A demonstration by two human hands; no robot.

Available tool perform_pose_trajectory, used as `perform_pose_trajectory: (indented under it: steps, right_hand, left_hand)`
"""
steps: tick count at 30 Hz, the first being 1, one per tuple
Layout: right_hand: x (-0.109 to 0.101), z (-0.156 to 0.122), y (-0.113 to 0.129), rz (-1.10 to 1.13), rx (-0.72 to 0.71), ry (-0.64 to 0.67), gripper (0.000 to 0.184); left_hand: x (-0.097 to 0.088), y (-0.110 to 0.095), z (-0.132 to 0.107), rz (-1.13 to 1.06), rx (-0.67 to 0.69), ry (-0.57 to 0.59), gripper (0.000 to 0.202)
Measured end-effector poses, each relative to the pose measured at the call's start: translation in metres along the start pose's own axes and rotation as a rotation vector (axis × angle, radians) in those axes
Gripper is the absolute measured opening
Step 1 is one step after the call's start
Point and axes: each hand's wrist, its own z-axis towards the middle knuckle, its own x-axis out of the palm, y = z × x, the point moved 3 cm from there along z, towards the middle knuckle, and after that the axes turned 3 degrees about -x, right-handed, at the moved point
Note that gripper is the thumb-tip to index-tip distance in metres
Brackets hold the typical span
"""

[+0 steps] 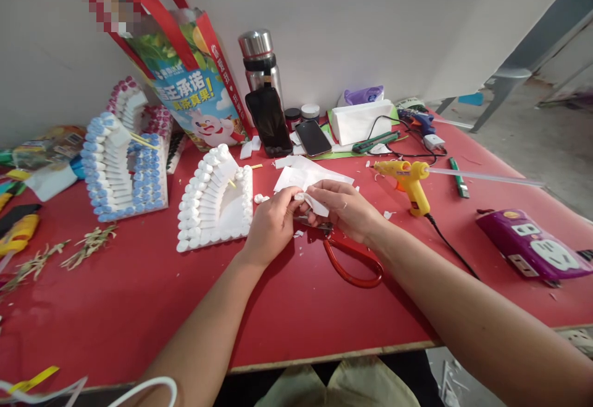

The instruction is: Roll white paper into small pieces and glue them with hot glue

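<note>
My left hand (272, 220) pinches the rolled end of a white paper strip (319, 204). Its loose end runs to my right hand (343, 207), whose fingers are closed on it. Flat white paper pieces (296, 173) lie just behind both hands. Beneath them, red-handled scissors (356, 280) rest on the table, their blades partly hidden. Left of my hands stands a white arched paper model (234, 212) edged with small paper rolls, and a loose paper roll (260, 199) sits beside it.
On the red table (287, 314), a yellow glue gun (407, 178) and a purple power strip (532, 243) lie at right. Behind are a phone (313, 138), a steel flask (257, 46) and a shopping bag (199, 98). A blue-and-white paper model (151, 175) stands at left.
</note>
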Motion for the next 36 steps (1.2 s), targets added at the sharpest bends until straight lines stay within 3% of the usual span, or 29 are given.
perform_pose_trajectory:
  steps: [6,9,17,20,27,36]
  right_hand:
    - [0.001,-0.001,0.000,0.043,0.006,0.041,0.028]
    - [0.002,-0.001,0.003,-0.053,-0.033,0.010,0.029]
    - [0.001,-0.005,0.012,-0.854,-0.300,-0.208,0.014]
    - [0.003,-0.008,0.013,-1.004,-0.391,-0.245,0.012]
    - [0.005,-0.010,0.009,-1.049,-0.538,-0.203,0.011]
    - [0.004,-0.008,0.003,-0.907,-0.384,-0.150,0.012]
  left_hand:
    - [-0.002,0.000,0.001,-0.008,-0.020,-0.005,0.016]
    - [-0.002,-0.001,0.001,-0.025,-0.034,-0.007,0.016]
    - [0.000,-0.001,0.000,-0.217,-0.194,0.058,0.017]
    - [0.001,-0.002,0.000,-0.274,-0.226,0.059,0.017]
    - [-0.002,-0.003,0.000,-0.174,-0.171,-0.011,0.014]
    - [-0.002,-0.001,-0.001,-0.050,-0.099,0.000,0.014]
